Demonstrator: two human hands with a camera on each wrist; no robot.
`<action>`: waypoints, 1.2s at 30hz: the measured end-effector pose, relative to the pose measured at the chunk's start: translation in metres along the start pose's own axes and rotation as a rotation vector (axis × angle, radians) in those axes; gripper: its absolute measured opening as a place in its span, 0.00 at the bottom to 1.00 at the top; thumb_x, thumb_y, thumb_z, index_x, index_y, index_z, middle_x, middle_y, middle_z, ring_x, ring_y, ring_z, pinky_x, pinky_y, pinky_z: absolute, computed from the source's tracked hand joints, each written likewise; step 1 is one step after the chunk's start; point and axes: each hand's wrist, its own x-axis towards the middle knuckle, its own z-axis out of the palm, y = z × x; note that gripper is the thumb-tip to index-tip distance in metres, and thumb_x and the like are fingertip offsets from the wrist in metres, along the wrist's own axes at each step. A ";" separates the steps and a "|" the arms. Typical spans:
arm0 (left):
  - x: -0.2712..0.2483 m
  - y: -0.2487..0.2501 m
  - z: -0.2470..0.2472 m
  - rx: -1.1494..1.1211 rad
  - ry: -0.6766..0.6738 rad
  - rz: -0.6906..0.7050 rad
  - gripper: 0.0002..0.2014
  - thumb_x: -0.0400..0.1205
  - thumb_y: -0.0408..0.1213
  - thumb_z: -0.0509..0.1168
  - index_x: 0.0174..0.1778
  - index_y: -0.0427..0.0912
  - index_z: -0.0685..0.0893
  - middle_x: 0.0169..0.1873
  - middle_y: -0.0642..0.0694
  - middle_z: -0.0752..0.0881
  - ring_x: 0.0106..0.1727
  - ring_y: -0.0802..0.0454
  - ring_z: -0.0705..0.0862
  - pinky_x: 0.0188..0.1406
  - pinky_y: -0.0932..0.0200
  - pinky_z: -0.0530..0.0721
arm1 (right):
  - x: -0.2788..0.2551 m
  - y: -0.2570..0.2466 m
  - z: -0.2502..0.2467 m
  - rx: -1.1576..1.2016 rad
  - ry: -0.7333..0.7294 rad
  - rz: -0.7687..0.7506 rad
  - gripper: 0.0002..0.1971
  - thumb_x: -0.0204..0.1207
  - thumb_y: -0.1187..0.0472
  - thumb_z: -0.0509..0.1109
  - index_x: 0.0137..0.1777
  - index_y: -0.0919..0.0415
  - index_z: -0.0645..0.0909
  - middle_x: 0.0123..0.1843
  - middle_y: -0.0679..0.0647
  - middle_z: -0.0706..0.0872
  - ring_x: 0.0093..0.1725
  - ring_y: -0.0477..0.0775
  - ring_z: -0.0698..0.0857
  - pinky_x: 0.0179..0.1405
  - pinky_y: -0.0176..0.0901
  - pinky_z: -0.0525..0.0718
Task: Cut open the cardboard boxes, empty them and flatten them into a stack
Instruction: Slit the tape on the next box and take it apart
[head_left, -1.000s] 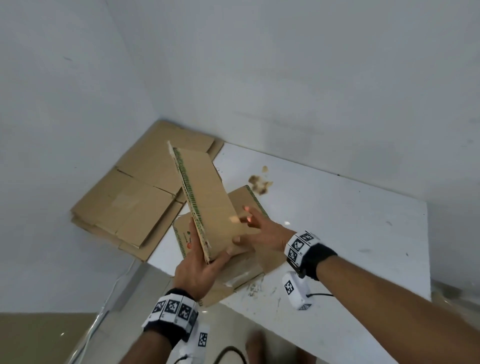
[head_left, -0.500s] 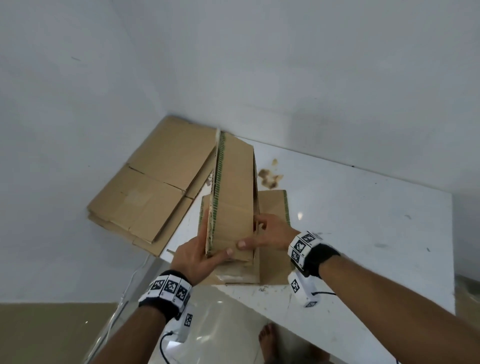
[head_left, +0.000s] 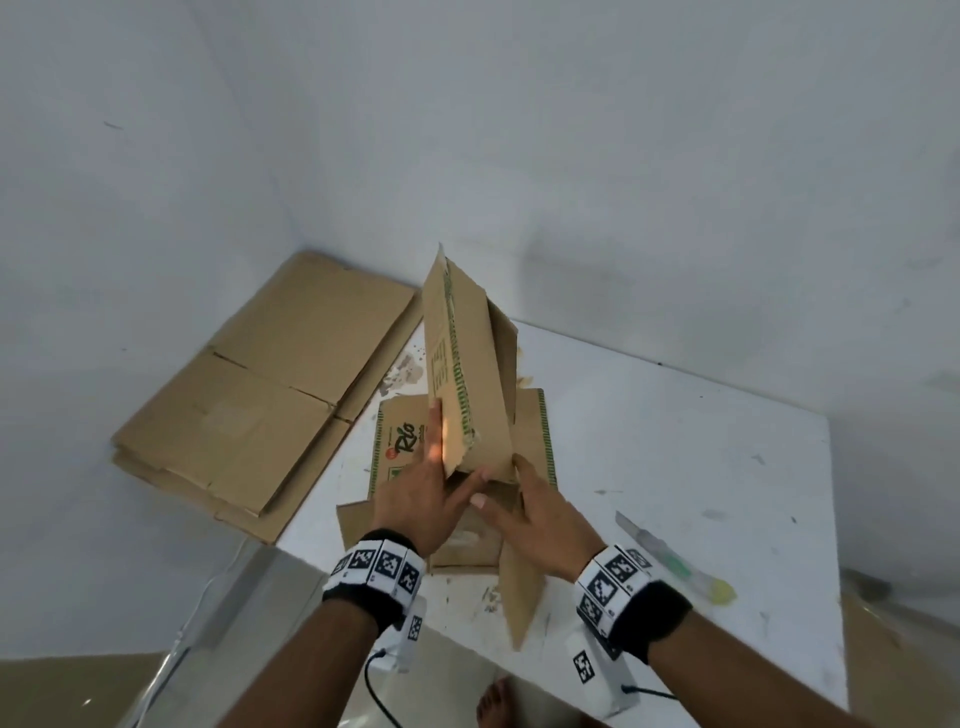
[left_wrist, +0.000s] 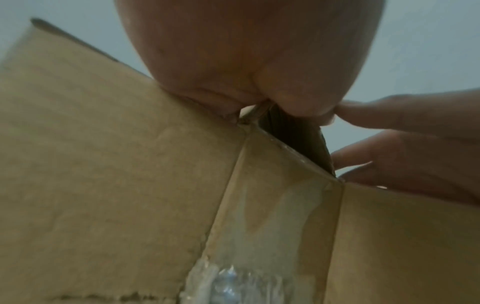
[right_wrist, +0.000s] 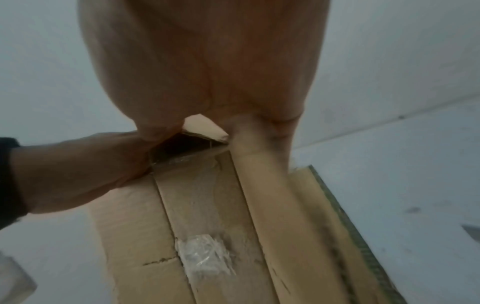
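Note:
A brown cardboard box (head_left: 478, 374) with green printed edging stands tilted on end over the white table (head_left: 675, 441), open and partly collapsed. My left hand (head_left: 448, 457) lies along its left panel, fingers straight up and thumb under the lower edge, pinching it. On the lower right side my right hand (head_left: 501, 480) grips the box. A panel printed "Rio" (head_left: 402, 441) lies flat underneath; I cannot tell whether it is joined to the box. The wrist views show the box's flaps (left_wrist: 116, 185) and torn clear tape (right_wrist: 205, 255) below both palms.
A stack of flattened cardboard (head_left: 249, 400) lies left of the table against the wall. A box cutter (head_left: 675, 564) with a green and yellow handle rests on the table to the right of my right wrist. Scraps (head_left: 402, 371) dot the table's far left.
The box has swung from leaning left to standing nearly upright and spread open. My left fingers moved up flat along its left panel. The right hand shifted to the lower right side.

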 end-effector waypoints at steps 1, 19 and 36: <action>0.000 -0.002 0.000 -0.004 0.001 0.002 0.50 0.82 0.71 0.54 0.86 0.57 0.26 0.80 0.45 0.75 0.66 0.41 0.86 0.55 0.46 0.85 | 0.002 0.003 0.003 0.002 -0.023 -0.019 0.43 0.70 0.17 0.58 0.81 0.38 0.59 0.74 0.42 0.79 0.71 0.48 0.82 0.67 0.51 0.84; 0.013 0.046 0.001 0.239 0.015 0.166 0.44 0.86 0.68 0.48 0.80 0.63 0.18 0.53 0.48 0.77 0.35 0.54 0.78 0.32 0.54 0.82 | 0.116 -0.166 -0.207 -0.595 -0.079 -0.469 0.14 0.79 0.44 0.74 0.62 0.44 0.85 0.53 0.38 0.86 0.54 0.44 0.84 0.46 0.35 0.79; 0.018 0.004 -0.012 0.543 -0.243 0.400 0.46 0.88 0.53 0.58 0.79 0.70 0.20 0.59 0.38 0.77 0.43 0.44 0.83 0.42 0.47 0.86 | 0.228 -0.098 -0.114 -1.583 -0.506 -0.324 0.24 0.69 0.34 0.76 0.50 0.56 0.86 0.42 0.51 0.87 0.30 0.47 0.79 0.21 0.35 0.74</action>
